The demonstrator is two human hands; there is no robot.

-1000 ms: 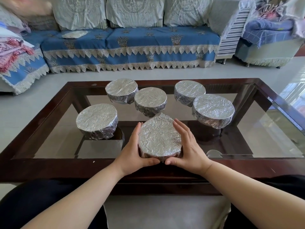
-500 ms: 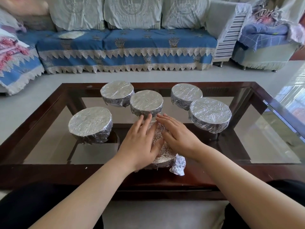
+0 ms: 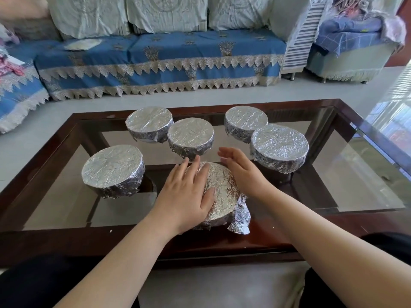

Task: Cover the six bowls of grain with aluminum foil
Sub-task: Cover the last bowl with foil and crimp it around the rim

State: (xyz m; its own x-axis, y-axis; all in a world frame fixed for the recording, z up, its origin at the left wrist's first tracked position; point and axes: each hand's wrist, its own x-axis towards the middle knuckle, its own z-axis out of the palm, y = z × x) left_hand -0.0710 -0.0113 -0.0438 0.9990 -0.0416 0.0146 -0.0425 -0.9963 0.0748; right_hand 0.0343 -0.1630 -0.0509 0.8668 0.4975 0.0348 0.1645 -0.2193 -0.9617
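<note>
On glass table, left hand flat on nearest foil-covered bowl, no readable labels

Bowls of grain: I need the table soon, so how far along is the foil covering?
Five bowls look finished, like the far left one. The nearest bowl is in hand: left hand presses its foil, right hand alongside. Left: tuck the loose flap.

bowls — 6, foil-covered | hands — 2 | table — 1
</note>
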